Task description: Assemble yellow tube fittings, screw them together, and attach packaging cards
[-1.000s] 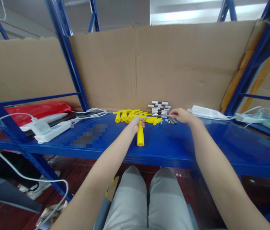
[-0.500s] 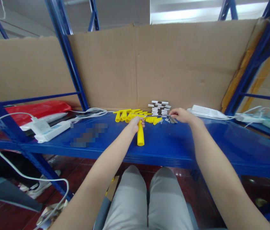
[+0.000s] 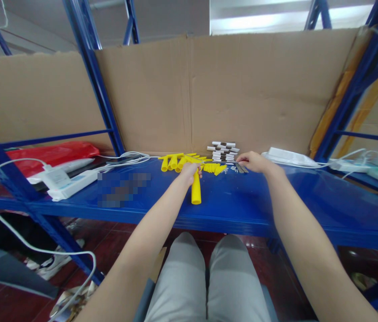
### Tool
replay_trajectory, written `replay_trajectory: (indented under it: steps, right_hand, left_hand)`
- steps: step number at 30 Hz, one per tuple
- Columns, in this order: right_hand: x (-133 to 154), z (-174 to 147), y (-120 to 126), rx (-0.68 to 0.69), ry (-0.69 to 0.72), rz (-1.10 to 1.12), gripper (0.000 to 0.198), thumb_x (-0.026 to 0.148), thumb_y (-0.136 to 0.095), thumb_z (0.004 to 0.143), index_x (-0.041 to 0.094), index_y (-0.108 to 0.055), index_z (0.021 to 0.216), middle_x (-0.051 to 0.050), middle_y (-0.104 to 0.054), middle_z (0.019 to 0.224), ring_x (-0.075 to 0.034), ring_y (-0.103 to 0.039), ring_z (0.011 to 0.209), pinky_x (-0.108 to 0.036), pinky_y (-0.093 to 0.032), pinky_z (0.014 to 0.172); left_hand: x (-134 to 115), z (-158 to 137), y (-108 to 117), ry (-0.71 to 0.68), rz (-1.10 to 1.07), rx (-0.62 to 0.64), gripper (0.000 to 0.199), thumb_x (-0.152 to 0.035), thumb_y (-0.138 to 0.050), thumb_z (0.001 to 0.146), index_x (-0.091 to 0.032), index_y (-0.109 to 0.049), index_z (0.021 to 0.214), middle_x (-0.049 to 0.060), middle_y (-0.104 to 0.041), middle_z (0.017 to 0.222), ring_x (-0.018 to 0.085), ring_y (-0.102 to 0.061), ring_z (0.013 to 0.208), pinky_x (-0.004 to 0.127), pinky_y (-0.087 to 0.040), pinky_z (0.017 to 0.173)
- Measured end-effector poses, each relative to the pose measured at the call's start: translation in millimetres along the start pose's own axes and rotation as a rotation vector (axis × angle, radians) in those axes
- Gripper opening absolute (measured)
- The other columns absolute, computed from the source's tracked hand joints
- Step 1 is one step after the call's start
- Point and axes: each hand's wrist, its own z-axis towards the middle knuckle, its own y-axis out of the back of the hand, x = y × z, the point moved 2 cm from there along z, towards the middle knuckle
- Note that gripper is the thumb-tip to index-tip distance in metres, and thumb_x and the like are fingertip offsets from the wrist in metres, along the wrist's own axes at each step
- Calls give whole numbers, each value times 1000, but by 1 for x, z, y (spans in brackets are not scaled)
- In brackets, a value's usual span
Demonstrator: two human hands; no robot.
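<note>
My left hand (image 3: 191, 173) is closed around a yellow handle (image 3: 196, 192), whose open tube end points toward me above the blue shelf. A thin metal rod (image 3: 220, 162) stretches from near this hand to the fingertips of my right hand (image 3: 251, 161), which are pinched at its far end. Just below those fingertips lie several flat grey metal strips (image 3: 241, 168). More yellow handles (image 3: 173, 163) rest in a row beyond my left hand. Between the hands are small yellow pieces (image 3: 214, 168) and tiny silvery bits. Behind them is a stack of white and brown cylinders (image 3: 223, 150).
A cardboard panel (image 3: 236, 89) stands along the back of the blue shelf (image 3: 236, 201). On the left are a white power strip (image 3: 73, 184), cables and a red bag (image 3: 48, 154). A white box-shaped item (image 3: 289, 156) with a cable lies at right. Blue posts frame both sides.
Both hands stay almost in place. My left hand and the yellow handle have shifted very slightly to the left.
</note>
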Motion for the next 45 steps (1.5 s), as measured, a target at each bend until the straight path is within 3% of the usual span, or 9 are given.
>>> replay_trajectory:
  steps: [13, 21, 25, 27, 29, 33, 37, 42, 45]
  right_hand:
    - [15, -4, 11, 79, 86, 106, 20, 21, -59, 81, 20, -78, 85, -6, -77, 87, -21, -67, 78, -31, -52, 74]
    - [25, -13, 19, 119, 136, 226, 22, 37, -65, 85, 19, -76, 82, -1, -64, 61, -15, -58, 59, -28, -47, 64]
    - [34, -14, 20, 89, 144, 241, 27, 41, -61, 87, 18, -76, 87, -2, -66, 64, -16, -59, 62, -29, -48, 66]
    - [39, -12, 20, 46, 143, 222, 28, 38, -57, 89, 18, -76, 91, -4, -70, 71, -18, -61, 68, -30, -49, 70]
    - [44, -10, 19, -18, 139, 187, 27, 34, -53, 90, 18, -75, 94, -6, -73, 81, -19, -64, 75, -30, -49, 74]
    - [47, -5, 12, -98, 150, 127, 26, 26, -48, 91, 18, -73, 96, -10, -75, 92, -22, -66, 84, -32, -49, 78]
    - [46, -3, 5, -90, 153, 132, 24, 26, -50, 90, 17, -70, 100, -10, -74, 92, -21, -66, 81, -31, -51, 75]
    - [52, -8, 5, -81, 84, 166, 20, 26, -57, 86, 16, -65, 101, -13, -73, 99, -22, -66, 86, -31, -51, 76]
    - [55, -11, 4, -84, 53, 147, 26, 17, -62, 78, 15, -61, 103, -12, -72, 98, -22, -66, 83, -30, -51, 74]
  left_hand:
    - [-15, -18, -1, -131, 452, -66, 30, 4, -56, 74, -18, -47, 54, -5, -44, 39, 7, -40, 32, 20, -33, 40]
    - [-31, -23, 4, -279, 777, -134, 12, -10, -58, 84, -14, -63, 74, -3, -53, 46, 12, -52, 40, 22, -42, 48]
    - [-41, -23, 9, -462, 986, -166, 14, -17, -55, 89, -14, -69, 88, 7, -73, 75, 20, -70, 70, 24, -49, 62]
    - [-46, -22, 12, -584, 1107, -237, 14, -18, -57, 88, -13, -70, 92, 12, -75, 92, 24, -72, 93, 27, -52, 78]
    - [-48, -20, 15, -687, 1165, -298, 17, -19, -57, 88, -14, -70, 98, 14, -75, 100, 27, -70, 103, 30, -51, 86]
    - [-47, -16, 19, -793, 1086, -335, 15, -19, -56, 90, -15, -69, 95, 15, -74, 97, 29, -69, 104, 33, -51, 90]
    - [-46, -13, 21, -838, 950, -336, 12, -19, -58, 89, -17, -69, 94, 14, -74, 97, 29, -68, 106, 33, -51, 93]
    - [-44, -16, 20, -842, 888, -328, 23, -18, -56, 91, -16, -68, 112, 15, -72, 115, 30, -65, 116, 37, -48, 101]
    - [-42, -16, 20, -852, 853, -325, 26, -18, -56, 92, -17, -67, 116, 14, -70, 122, 29, -63, 121, 36, -47, 105]
